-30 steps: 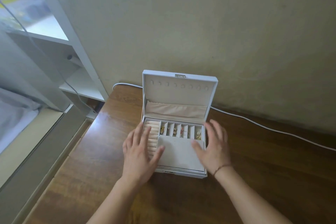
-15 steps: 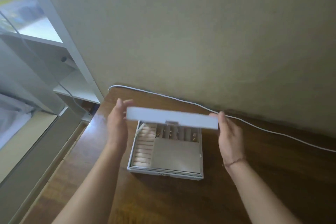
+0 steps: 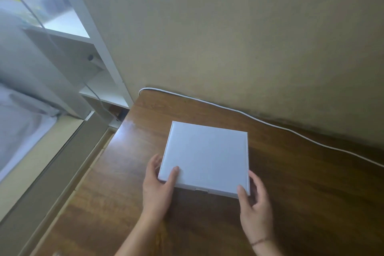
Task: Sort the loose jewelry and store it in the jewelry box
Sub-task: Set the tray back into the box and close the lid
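Note:
The white jewelry box (image 3: 205,156) lies shut on the brown wooden table (image 3: 301,183), its flat lid facing up and its contents hidden. My left hand (image 3: 158,185) grips the box's near left corner, thumb on the lid and fingers along the left side. At the near right corner my right hand (image 3: 254,203) holds the box, thumb at the front edge and fingers against the right side. No loose jewelry shows on the table.
A white cable (image 3: 259,119) runs along the table's back edge by the beige wall. White shelving (image 3: 89,64) stands to the left, with a bed (image 3: 18,122) below it. The table's left edge drops off beside a grey frame.
The lid was upright, then both hands swung it down; now the box is shut. My hands have slid to its near corners.

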### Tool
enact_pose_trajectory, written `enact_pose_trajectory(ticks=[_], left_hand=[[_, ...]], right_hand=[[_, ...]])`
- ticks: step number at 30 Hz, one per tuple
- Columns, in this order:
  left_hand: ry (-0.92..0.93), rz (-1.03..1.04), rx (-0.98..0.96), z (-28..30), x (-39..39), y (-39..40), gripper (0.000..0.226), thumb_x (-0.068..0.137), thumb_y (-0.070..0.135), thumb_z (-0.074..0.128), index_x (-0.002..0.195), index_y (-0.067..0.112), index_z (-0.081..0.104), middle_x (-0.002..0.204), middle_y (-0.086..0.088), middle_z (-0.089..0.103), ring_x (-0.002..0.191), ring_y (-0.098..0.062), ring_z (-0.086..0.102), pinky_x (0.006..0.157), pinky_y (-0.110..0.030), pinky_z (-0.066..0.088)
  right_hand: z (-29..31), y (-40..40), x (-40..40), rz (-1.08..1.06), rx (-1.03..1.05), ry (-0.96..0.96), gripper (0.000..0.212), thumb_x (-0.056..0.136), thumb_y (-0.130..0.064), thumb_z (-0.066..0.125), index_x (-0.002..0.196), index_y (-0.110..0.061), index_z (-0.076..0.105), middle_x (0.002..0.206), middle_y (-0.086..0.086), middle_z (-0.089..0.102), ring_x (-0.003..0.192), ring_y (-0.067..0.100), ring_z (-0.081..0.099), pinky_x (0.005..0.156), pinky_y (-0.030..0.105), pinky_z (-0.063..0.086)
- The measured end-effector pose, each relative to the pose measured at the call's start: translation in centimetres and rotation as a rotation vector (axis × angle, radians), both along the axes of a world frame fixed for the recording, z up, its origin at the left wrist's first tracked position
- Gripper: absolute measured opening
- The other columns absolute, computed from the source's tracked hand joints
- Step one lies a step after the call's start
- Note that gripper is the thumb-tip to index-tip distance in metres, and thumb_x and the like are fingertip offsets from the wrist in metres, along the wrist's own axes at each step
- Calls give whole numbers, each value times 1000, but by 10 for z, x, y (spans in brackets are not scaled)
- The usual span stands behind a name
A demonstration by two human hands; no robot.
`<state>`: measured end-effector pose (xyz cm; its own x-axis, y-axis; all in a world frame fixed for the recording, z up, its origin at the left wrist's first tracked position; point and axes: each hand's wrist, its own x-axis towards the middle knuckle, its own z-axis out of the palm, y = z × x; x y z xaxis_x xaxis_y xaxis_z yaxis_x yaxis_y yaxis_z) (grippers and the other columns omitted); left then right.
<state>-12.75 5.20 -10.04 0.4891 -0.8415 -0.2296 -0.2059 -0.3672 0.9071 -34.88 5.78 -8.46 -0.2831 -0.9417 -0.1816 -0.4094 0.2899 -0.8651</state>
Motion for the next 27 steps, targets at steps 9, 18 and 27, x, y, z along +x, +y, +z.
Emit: enact_pose_trajectory(ticks=[9,18,27], left_hand=[[116,-7,-72,-6,-6,8,38,85,40,75,115,48,54,115,19,64,103,5,60,88,-26,53],[-124,-83,-146,-31,-7,27,102,54,59,82,135,66,21,137,46,35,126,20,37,98,0,30],[-251,-58,-267,-52,11,1,88,68,28,84,139,41,35,143,24,41,133,3,41,108,-15,34]], right_hand=[[-11,1,0,178,-92,132,43,92,-34,47,131,-46,32,140,-21,37,131,9,40,95,8,31],[-38,-15,-37,461,-246,609,68,88,-66,36,139,-21,33,117,17,65,107,33,63,102,51,31],[-31,-40,-4,453,-348,524,53,90,-51,52,137,-40,32,116,7,64,109,24,51,67,60,54]])
